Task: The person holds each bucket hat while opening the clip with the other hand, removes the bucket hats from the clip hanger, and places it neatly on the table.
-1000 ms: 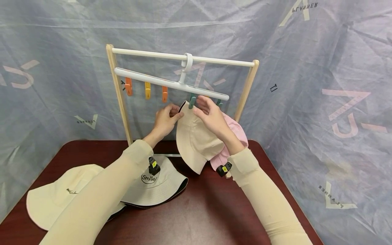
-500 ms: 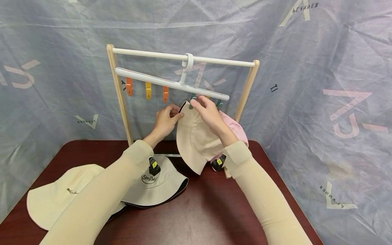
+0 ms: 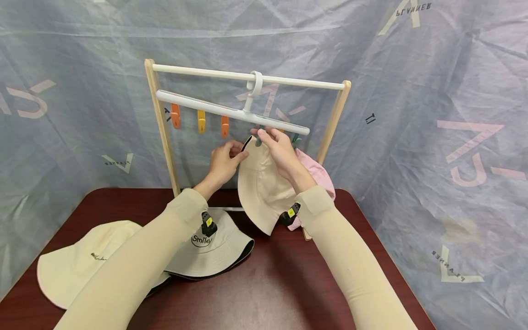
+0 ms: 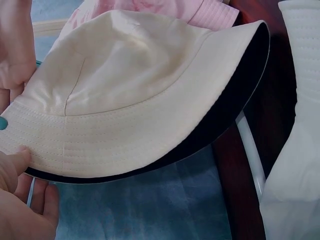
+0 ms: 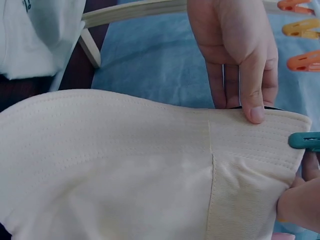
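Observation:
My left hand (image 3: 224, 161) pinches the brim of a cream bucket hat (image 3: 264, 192), thumb on the outer face and fingers behind. The hat hangs tilted with its dark lining showing along the brim edge in the left wrist view. A green clothespin (image 5: 304, 141) bites the brim's corner, below the white hanger bar (image 3: 206, 106). Around that clothespin my right hand (image 3: 282, 153) curls, its thumb on the near side and fingertips behind. Part of the clothespin is covered by the thumb in the head view. Behind hangs a pink hat (image 3: 316, 173), partly hidden by the right hand and the cream hat.
The hanger hooks over a rack's white rail (image 3: 198, 71) between wooden posts. Orange clothespins (image 3: 175, 117) and a yellow clothespin (image 3: 201, 122) hang at left. On the dark red table (image 3: 255, 293) lie a "Smile" bucket hat (image 3: 218, 252) and another cream hat (image 3: 78, 261).
My right hand has shifted up and left, bringing its thumb from the hat's fabric onto the green clothespin. The left hand stays at the brim, and the hat hangs as before.

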Available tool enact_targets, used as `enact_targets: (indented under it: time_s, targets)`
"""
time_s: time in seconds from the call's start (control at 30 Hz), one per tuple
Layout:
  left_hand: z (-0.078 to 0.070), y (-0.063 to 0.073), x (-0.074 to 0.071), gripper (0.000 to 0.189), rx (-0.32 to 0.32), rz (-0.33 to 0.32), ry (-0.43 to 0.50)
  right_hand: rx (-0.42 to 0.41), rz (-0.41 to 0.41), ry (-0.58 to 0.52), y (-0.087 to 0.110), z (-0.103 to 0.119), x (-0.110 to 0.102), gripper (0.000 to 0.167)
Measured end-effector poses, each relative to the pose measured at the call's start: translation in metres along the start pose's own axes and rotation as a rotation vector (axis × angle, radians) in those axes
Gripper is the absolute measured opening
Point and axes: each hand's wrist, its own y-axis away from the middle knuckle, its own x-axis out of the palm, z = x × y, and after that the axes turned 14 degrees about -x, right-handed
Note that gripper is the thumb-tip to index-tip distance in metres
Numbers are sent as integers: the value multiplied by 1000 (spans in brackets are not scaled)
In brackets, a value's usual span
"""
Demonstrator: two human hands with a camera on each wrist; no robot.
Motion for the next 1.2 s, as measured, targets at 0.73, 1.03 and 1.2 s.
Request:
enact_targets:
  time_s: [0.73,1.03,1.2]
  targets:
    - [-1,2,0,33,1,-5,-8,-17,-79,-17,-4,-4,3,45]
    - [-2,4,0,33,-1,-7,-16,-32,-137,1,-5,-3,8,40]
    - [-3,4,1,32,-9,-5,-21,-21,-165,13,-5,-3,9,39]
